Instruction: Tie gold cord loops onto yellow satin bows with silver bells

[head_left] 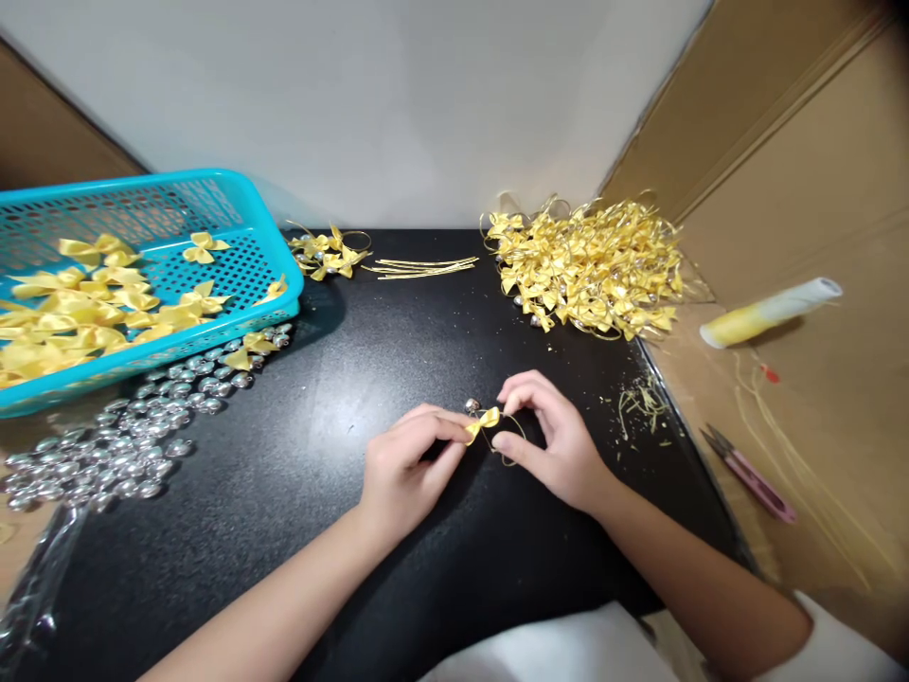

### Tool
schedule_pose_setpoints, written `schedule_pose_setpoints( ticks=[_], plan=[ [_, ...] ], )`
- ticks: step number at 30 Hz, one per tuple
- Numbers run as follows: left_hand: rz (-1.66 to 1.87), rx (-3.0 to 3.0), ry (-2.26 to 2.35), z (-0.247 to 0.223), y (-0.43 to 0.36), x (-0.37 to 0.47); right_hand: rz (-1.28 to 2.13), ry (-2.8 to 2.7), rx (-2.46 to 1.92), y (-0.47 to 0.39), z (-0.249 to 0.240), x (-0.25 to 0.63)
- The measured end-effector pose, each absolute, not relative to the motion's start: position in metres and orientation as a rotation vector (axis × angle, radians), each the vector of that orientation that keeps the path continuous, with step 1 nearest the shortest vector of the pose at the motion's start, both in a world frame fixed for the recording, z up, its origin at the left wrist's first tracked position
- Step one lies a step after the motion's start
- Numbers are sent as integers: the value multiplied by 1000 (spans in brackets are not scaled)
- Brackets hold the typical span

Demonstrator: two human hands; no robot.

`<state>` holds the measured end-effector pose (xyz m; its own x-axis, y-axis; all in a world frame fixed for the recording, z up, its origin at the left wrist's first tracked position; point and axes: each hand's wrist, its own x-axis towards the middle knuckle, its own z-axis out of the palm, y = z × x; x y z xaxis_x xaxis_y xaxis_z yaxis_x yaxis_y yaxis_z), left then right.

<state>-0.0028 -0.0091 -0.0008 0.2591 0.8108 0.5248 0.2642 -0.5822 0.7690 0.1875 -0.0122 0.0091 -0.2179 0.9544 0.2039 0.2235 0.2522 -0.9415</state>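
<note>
My left hand [412, 455] pinches a small yellow ribbon bow [485, 423] by one end, above the black tabletop. A silver jingle bell [472, 405] sits at the bow's upper left side. From the bow a thin gold cord [524, 438] curves out in a loop to the right. My right hand [554, 440] has its thumb and fingertips on this loop, with a gap between them. Part of the cord is hidden behind the right fingers.
A turquoise basket [274, 223] holds yellow bows; silver bells [106, 455] lie below it. At the back are a few bows with bells [330, 254], cut gold cords [426, 267] and a pile of finished-looking bows [589, 270]. Right: cord scraps [643, 403], thread snips [753, 478], a tube [771, 313].
</note>
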Motion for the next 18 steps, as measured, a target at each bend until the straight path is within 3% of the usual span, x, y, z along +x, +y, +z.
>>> schedule_pose_setpoints(
  ticks=[14, 18],
  plan=[
    [1236, 1898, 961, -3, -10, -2, 574, -1909, -870, -4, 4, 194],
    [1238, 2008, 873, 0, -9, -2, 618, -1909, -928, -3, 7, 197]
  ],
)
